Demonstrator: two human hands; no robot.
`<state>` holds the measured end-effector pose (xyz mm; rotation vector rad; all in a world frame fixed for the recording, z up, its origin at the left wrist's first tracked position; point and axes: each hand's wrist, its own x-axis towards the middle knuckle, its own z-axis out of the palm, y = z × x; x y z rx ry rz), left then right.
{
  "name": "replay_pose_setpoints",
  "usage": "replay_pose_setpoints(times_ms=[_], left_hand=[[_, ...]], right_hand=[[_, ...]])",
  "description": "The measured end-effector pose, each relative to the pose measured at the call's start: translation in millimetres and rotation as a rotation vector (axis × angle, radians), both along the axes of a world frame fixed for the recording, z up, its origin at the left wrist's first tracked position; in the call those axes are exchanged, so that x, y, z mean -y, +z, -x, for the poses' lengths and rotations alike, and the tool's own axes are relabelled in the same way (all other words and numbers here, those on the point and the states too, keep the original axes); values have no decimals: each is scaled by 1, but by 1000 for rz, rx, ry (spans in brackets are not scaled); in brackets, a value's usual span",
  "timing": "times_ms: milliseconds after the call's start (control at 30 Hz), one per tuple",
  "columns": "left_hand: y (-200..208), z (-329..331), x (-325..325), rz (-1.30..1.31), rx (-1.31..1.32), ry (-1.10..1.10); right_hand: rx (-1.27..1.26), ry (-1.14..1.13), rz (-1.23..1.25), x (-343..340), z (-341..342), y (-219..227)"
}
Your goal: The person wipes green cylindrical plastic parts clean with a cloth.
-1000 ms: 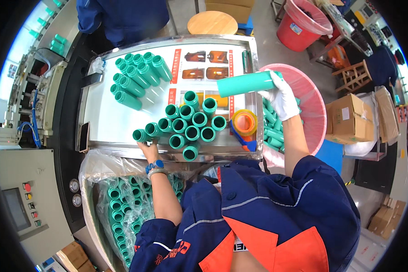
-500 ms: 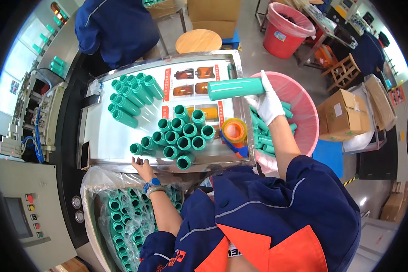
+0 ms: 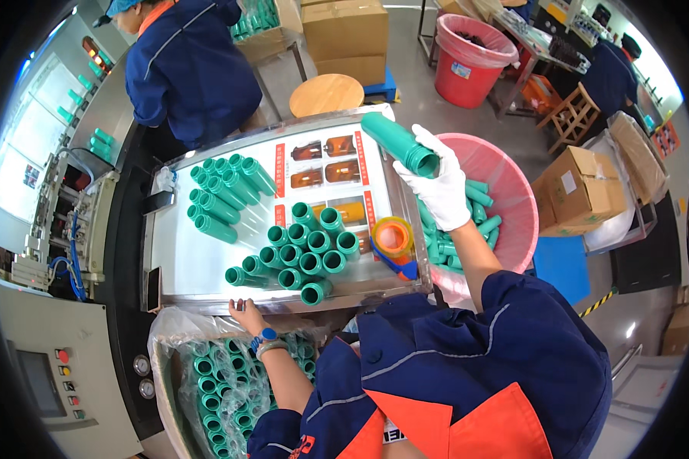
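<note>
Gloved in white, the right hand [image 3: 436, 187] grips a green bottle [image 3: 394, 141] near its neck, thumb on one side and fingers on the other. From that hand the bottle's body runs out toward 11 o'clock, base end farthest, while its open mouth faces about 5 o'clock, close against the palm. The held bottle is raised above the far right corner of the white-topped table [image 3: 195, 275].

Bare and loosely curled, the fingers parted, the left hand [image 3: 246, 316] is at the table's near edge; whether it touches the rim I cannot tell. At its 12 o'clock, just beyond, is the nearest of the upright green bottles [image 3: 310, 262], grouped with mouths up. At its 6 o'clock sits a plastic-lined box [image 3: 158, 359] packed with more green bottles.

Measured again from the right hand, a pink-lined bin [image 3: 524, 199] holding green bottles lies at 4 o'clock, an orange tape roll [image 3: 393, 236] between 7 and 8, and a second bottle group [image 3: 222, 195] well off at 9. Farther out at 10 o'clock are a round wooden stool [image 3: 327, 95] and a co-worker in dark blue [image 3: 187, 76].
</note>
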<state>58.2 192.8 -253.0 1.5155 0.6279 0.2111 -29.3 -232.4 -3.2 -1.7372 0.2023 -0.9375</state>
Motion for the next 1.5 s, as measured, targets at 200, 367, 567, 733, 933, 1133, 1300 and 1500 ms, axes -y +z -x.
replay_pose_setpoints(times_ms=[200,367,567,733,933,1133,1300,1500], left_hand=[[5,0,3,-34,-4,-15],[8,-1,5,38,-8,1],[7,-3,4,94,-21,27],[8,-3,3,84,-22,8],[4,-2,0,93,-23,14],[11,5,11,41,-30,-12],[29,19,25,37,-44,-33],[47,34,33,-15,-16,-52]], right_hand=[[185,-115,-43,5,-6,-8],[220,4,-883,35,-3,-9],[350,98,-1616,51,-1,-19],[451,87,-1833,51,3,-34],[682,-87,-1744,71,11,-47],[251,277,-1788,60,6,-88],[-234,613,-1667,17,-36,-108],[-531,610,-998,-39,-138,-94]])
